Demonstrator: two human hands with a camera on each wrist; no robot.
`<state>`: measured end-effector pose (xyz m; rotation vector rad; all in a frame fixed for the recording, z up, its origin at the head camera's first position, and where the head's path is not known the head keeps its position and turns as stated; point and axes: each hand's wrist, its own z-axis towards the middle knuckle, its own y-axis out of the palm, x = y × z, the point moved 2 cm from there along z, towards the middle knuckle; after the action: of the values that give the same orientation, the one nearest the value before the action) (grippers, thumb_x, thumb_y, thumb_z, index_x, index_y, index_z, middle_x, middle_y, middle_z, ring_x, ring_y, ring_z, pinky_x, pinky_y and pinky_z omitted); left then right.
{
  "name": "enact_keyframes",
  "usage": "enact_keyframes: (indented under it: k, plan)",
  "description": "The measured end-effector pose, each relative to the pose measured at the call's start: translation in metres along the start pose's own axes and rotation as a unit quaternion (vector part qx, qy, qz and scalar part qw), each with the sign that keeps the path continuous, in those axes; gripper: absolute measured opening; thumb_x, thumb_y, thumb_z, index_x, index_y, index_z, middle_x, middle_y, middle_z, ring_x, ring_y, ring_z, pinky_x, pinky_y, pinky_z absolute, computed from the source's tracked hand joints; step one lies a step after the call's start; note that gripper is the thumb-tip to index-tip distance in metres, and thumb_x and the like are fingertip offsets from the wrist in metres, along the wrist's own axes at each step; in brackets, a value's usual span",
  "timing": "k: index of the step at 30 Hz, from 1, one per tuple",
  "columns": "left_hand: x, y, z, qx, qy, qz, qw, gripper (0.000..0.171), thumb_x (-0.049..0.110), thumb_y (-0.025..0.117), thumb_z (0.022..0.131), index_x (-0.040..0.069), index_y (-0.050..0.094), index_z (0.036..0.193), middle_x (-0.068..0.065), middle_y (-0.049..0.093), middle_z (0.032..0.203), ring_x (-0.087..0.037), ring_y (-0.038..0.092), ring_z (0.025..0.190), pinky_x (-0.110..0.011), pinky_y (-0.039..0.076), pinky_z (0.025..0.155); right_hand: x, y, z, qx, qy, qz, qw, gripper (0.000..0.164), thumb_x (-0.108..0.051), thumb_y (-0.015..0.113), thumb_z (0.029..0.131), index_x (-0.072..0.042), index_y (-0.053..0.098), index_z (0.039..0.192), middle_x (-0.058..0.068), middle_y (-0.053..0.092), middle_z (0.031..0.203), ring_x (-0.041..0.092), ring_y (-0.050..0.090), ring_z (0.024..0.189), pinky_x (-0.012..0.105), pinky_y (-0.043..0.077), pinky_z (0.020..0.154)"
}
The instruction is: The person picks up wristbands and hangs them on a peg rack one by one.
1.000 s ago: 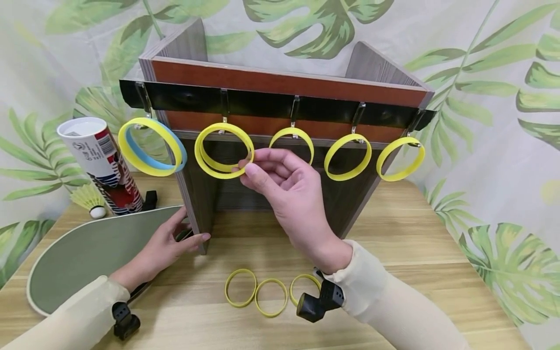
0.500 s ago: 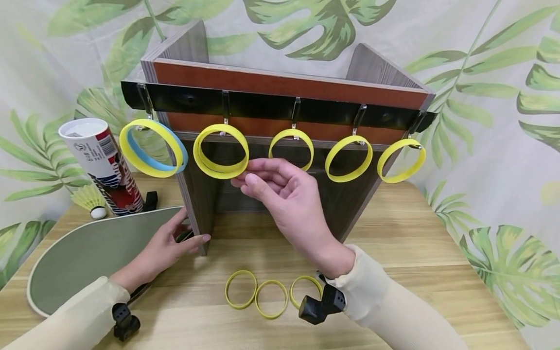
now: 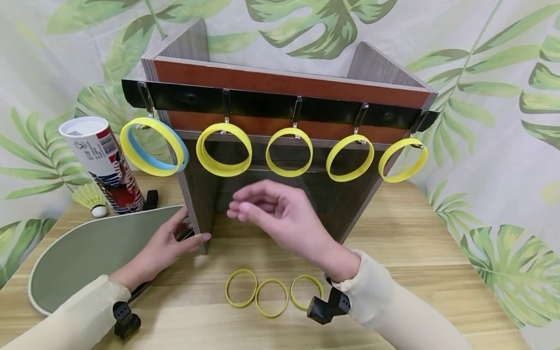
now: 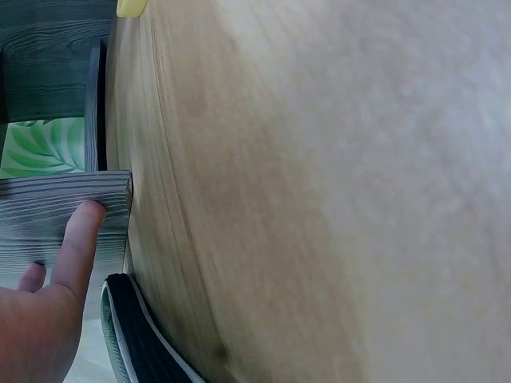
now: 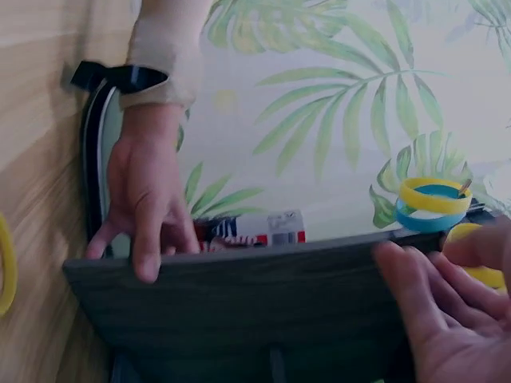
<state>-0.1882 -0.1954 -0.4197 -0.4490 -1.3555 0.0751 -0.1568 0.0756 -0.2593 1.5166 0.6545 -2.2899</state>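
Note:
My left hand (image 3: 166, 245) grips the lower front of the wooden stand's side panel (image 3: 196, 204), thumb over the front edge and fingers along the outer face. Below the hanging rings, my right hand (image 3: 286, 214) is held in the air with loosely bent fingers and nothing between them. From the second hook hangs a pair of yellow wristbands (image 3: 224, 171). A yellow band (image 3: 288, 172) hangs to its right, with two more yellow bands (image 3: 350, 177) farther along. On the leftmost hook, a yellow band (image 3: 150, 170) overlaps a blue band (image 3: 185, 158).
Three yellow bands (image 3: 271, 316) lie on the wooden table (image 3: 393, 291) in front. At left are a green paddle-shaped board (image 3: 100, 248), a shuttlecock (image 3: 98, 210) and a printed tube (image 3: 105, 160). A black hook strip (image 3: 262, 104) spans the stand's front.
My right hand has let go of the yellow band at the second hook and moved down away from it; the band now hangs freely. My left hand has stayed in place.

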Motion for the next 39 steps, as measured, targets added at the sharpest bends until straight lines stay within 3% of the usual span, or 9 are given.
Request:
enact_keyframes:
  k: [4,8,17,23,30,39]
  plan:
    - [0.0,0.001,0.0,0.003,0.001,-0.002,1.0,0.078,0.013,0.071,0.101,0.023,0.03,0.166,-0.024,0.05,0.152,0.0,0.061,0.11,-0.031,0.066,0.077,0.013,-0.002,-0.004,-0.081,0.031,-0.073,0.994,0.017,-0.004,0.066,0.102,0.004,0.07,0.117,0.02,0.077,0.109,0.019,0.078,0.099,0.033,0.065,0.089]
    - [0.0,0.002,0.0,0.005,0.002,-0.006,1.0,0.078,0.012,0.072,0.1,0.022,0.03,0.165,-0.024,0.05,0.152,0.001,0.061,0.111,-0.031,0.066,0.077,0.034,-0.007,-0.005,-0.146,0.081,-0.156,0.974,0.017,-0.012,0.069,0.102,-0.002,0.074,0.115,0.011,0.079,0.107,-0.001,0.07,0.092,0.021,0.061,0.087]
    - [-0.001,0.002,0.0,0.002,-0.002,-0.012,0.9999,0.077,0.013,0.071,0.101,0.021,0.029,0.166,-0.023,0.049,0.152,0.001,0.061,0.11,-0.03,0.066,0.078,0.101,-0.011,-0.023,-0.232,0.116,-0.298,0.919,0.008,-0.006,0.07,0.098,-0.003,0.074,0.104,0.006,0.076,0.095,0.001,0.064,0.084,0.013,0.056,0.078]
    - [-0.001,0.002,-0.001,0.0,-0.008,-0.012,0.9999,0.078,0.014,0.07,0.101,0.023,0.028,0.166,-0.022,0.048,0.153,0.002,0.06,0.112,-0.029,0.066,0.078,0.126,-0.01,-0.034,-0.274,0.152,-0.335,0.889,0.002,-0.004,0.072,0.096,-0.005,0.073,0.097,0.002,0.071,0.088,-0.002,0.056,0.078,0.013,0.051,0.073]
    - [0.0,0.001,0.0,-0.001,-0.014,-0.017,0.9998,0.078,0.015,0.071,0.101,0.023,0.028,0.166,-0.021,0.047,0.154,0.002,0.059,0.112,-0.03,0.066,0.079,0.135,-0.01,-0.042,-0.291,0.193,-0.343,0.872,0.011,-0.011,0.078,0.095,-0.013,0.069,0.088,-0.01,0.059,0.079,-0.002,0.049,0.07,0.014,0.043,0.066]
    - [0.0,0.001,-0.001,0.001,-0.015,-0.012,0.9998,0.079,0.015,0.07,0.102,0.023,0.027,0.167,-0.022,0.047,0.155,0.002,0.059,0.112,-0.031,0.066,0.079,0.139,-0.009,-0.045,-0.295,0.155,-0.378,0.864,0.016,-0.011,0.077,0.094,-0.014,0.067,0.081,-0.012,0.051,0.072,-0.001,0.043,0.066,0.014,0.037,0.064]
